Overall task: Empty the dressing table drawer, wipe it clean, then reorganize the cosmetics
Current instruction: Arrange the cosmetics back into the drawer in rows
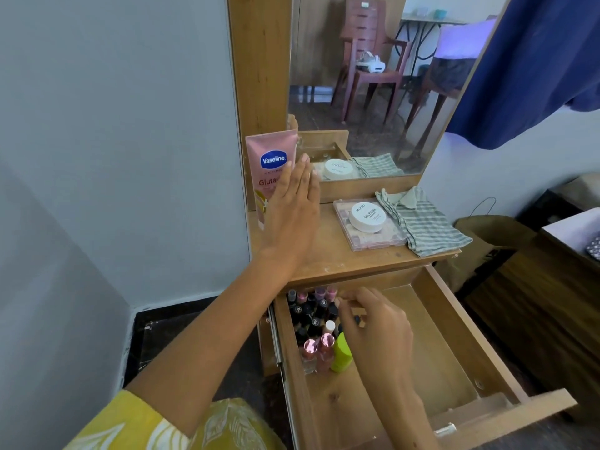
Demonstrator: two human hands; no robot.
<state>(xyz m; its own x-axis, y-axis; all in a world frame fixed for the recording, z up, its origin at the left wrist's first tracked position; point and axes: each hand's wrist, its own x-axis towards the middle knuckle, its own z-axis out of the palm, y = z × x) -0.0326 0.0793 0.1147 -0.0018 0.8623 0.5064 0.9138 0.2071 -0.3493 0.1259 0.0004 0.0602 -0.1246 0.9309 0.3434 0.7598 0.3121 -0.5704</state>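
Head view: right hand [373, 323] fingers pinch a small dark nail-polish bottle [356, 319] in the open wooden drawer [454, 323], far left; left hand [292, 206], fingers straight, holds nothing over the tabletop [328, 254]. Set it upright, tight against the clustered bottles [311, 316].

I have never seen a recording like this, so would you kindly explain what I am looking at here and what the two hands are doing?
There is no machine: one camera worn on a person's head looks down at their own hands. The left hand is raised flat in front of a pink lotion tube standing on the dressing table top. Also on top lie a clear case with a white round tub on it, and a striped cloth. The right hand reaches into the open drawer, fingers curled among upright nail polish bottles; what it grips is unclear.
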